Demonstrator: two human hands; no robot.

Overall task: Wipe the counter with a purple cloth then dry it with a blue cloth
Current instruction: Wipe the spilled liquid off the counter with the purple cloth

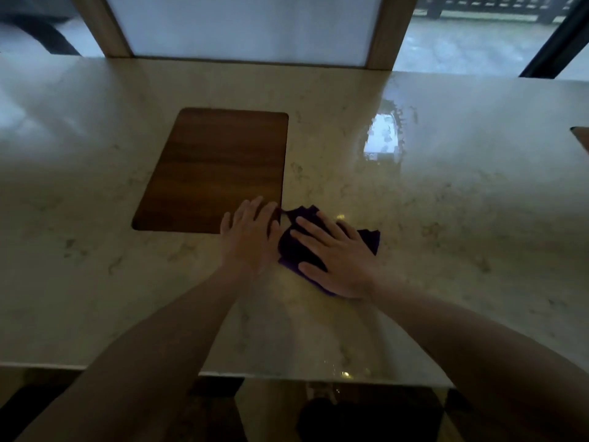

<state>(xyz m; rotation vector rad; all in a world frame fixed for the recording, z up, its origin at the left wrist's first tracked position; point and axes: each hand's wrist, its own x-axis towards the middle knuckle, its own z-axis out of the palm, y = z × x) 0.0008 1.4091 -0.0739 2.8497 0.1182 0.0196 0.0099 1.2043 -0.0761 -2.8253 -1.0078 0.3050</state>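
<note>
Right hand (334,260) flat, palm down on the purple cloth (294,247), fingers straight and spread, pressing the cloth onto the tabletop (446,218); nothing gripped. Cloth crumpled, dark, showing past the fingertips toward the far side, under the thumb on the near side, and as a corner sticking out to the right of the hand. Cloth lies near the middle of the tabletop, just right of the board (216,167).

Left hand (251,234) also flat, fingers straight and close together, holding nothing. Fingertips rest on the near right corner of the board; palm on the bare tabletop. Left hand just beside the cloth's left edge; cannot tell if they touch.

Board: dark wood, rounded corners, lying flat, left of centre. Tabletop pale, marbled, glossy; bright window reflection on its far right part. Both forearms bare, reaching in from the near edge. Small brown edge of another object (580,139) at far right, cut off by the frame. Window panel (245,23) with wooden frame beyond the far edge
</note>
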